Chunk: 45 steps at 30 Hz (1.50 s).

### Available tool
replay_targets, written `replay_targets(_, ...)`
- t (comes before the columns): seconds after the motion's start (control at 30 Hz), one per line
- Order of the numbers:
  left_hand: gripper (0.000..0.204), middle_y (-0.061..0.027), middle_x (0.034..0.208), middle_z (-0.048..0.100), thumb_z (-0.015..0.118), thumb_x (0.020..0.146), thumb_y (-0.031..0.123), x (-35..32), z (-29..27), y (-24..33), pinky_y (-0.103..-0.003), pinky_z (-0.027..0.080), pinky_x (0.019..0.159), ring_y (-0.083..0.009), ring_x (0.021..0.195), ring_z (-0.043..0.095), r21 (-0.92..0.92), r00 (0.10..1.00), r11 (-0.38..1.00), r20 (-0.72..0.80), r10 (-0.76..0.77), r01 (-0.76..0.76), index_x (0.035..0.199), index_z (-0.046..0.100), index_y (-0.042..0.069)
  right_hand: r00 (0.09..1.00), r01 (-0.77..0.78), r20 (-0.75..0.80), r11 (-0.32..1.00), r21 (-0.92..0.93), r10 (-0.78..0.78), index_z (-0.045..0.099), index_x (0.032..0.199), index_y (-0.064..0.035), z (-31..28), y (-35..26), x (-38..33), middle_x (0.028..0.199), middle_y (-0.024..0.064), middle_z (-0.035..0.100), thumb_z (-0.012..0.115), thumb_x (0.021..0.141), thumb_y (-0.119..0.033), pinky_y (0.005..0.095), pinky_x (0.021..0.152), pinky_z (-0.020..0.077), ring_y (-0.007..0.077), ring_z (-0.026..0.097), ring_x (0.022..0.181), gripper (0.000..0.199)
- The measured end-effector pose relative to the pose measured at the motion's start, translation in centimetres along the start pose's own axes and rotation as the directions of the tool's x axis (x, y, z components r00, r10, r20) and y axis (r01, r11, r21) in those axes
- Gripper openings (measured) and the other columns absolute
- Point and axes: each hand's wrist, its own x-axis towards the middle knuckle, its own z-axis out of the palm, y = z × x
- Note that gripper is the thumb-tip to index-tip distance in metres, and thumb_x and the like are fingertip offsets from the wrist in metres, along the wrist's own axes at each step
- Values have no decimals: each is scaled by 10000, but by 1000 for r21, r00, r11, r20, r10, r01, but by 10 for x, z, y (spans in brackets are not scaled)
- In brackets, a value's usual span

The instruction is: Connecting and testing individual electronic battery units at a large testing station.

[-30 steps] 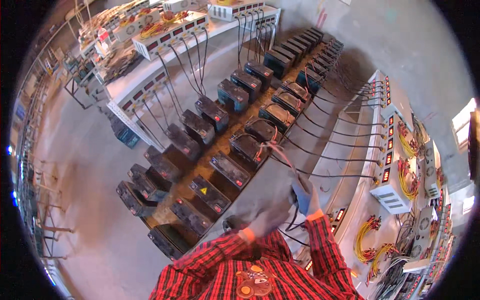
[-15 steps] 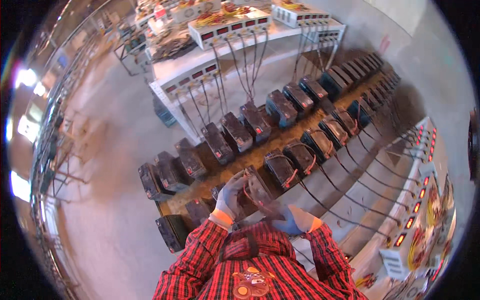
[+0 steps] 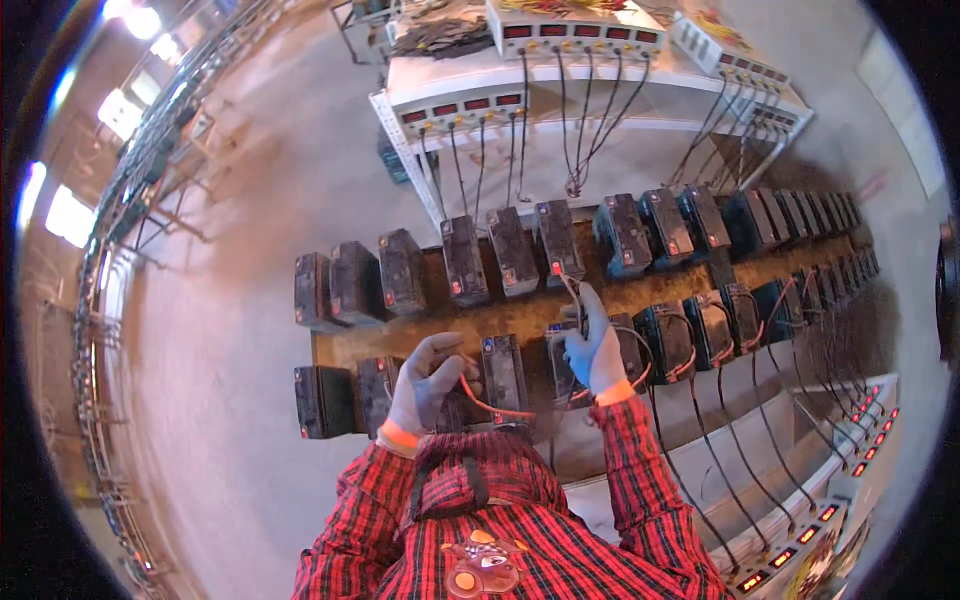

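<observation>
grey-gloved left hand (image 3: 425, 385) grip pinches red wire (image 3: 490, 405); right hand (image 3: 595, 350) pinches clip leads (image 3: 572, 288) over batteries (image 3: 505, 375).

Battery-charging workshop, rows of black batteries (image 3: 505, 252) on concrete floor, charger racks (image 3: 470, 95) (cables trailing)

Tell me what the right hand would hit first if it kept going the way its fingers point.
The right hand points up and away, across the wooden strip. Probably it would first meet the dark battery in the far row, just past the thin wires at its fingertips; depth is hard to judge.
</observation>
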Motion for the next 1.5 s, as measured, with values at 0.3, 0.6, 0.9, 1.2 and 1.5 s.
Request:
replay_targets(0.3, 273, -93, 948, 691, 629, 926, 27, -29, -11, -32, -248, 493, 654, -147, 785, 627, 323, 969, 946, -245, 39, 44, 1196, 594, 39, 922, 314, 351, 847, -430, -164, 525, 1412, -39, 38, 13, 49, 1114, 165, 691, 551, 838, 32, 345, 738, 541, 256, 664, 818, 580)
replay_targets(0.6, 83, -75, 777, 732, 723, 838, 50, -35, -9, -58, -295, 466, 558, -162, 598, 607, 764, 839, 609, -177, 515, -213, 917, 709, 26, 684, 567, 701, 751, -338, -201, 645, 1275, -51, 65, 30, 71, 1010, 168, 726, 611, 809, -11, 380, 798, 528, 326, 677, 847, 469)
replay_targets(0.9, 195, -109, 872, 699, 728, 860, 216, -11, 12, -112, -389, 499, 675, -318, 748, 632, 883, 975, 459, -3, 220, -101, 957, 667, 58, 646, 728, 741, 439, -526, -185, 641, 1122, -80, 60, 92, 59, 1097, 141, 639, 649, 823, -152, 449, 772, 535, 380, 650, 895, 308)
replay_targets(1.2, 283, -153, 1073, 680, 697, 862, 308, 7, 0, -129, -449, 519, 884, -416, 1068, 631, 876, 903, 254, 347, 254, -409, 991, 612, 70, 672, 699, 718, 475, -535, -180, 682, 1146, -98, 61, 105, 49, 1109, 137, 685, 654, 824, -214, 452, 789, 549, 389, 666, 922, 343)
replay_targets(1.5, 343, -178, 1158, 690, 721, 824, 247, 9, -6, -128, -444, 516, 900, -407, 1085, 629, 881, 929, 312, 299, 218, -356, 1080, 620, 43, 640, 741, 765, 316, -593, -67, 696, 1091, -92, 73, 92, 49, 1053, 158, 696, 624, 849, -224, 456, 745, 551, 378, 675, 882, 285)
